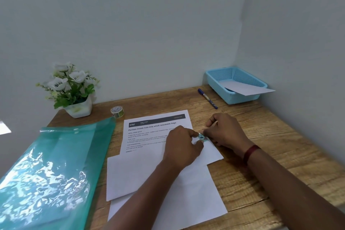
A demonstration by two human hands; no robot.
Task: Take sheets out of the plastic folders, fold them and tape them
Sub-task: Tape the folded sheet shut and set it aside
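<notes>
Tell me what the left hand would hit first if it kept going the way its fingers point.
The left hand points right, at the small tape piece it pinches. Just beyond is the right hand, nearly touching, so it would likely meet that first.

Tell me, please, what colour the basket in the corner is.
Light blue; the basket shows clearly in the head view.

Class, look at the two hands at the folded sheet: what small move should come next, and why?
Probably press the tape piece down onto the folded sheet. The left hand and right hand pinch it right at the fold's edge, and it does not look flattened yet.
</notes>
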